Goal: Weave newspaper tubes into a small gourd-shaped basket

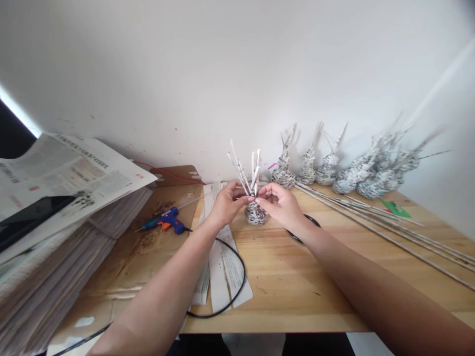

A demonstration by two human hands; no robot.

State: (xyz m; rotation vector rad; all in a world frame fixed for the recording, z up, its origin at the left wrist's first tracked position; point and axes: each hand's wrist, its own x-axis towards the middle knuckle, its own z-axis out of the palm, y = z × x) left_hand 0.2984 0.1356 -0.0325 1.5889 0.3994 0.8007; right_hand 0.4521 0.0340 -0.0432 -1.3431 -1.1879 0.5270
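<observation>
Both hands close in on the neck of a small woven paper piece [255,215] at the centre of the frame, the left hand [228,205] and the right hand [280,202] each pinching it between thumb and fingertips, though some fingers are hidden. If either pinch loosens, the weave at the rim could well slacken; too hard a squeeze might crease the neck or bend the upright paper sticks [257,170] that fan out above it. The base stands on the table [278,282], so an uneven pull could tip it. Below the left forearm, a black cord [243,277] loops across paper strips [222,267] at lower centre; an arm catching it could drag the blue glue gun [163,221], left of centre, whose heat cannot be told. Farther right, a sweep of the right arm might scatter the long paper rods [334,201] or knock the woven figures [284,175] lined along the wall.
</observation>
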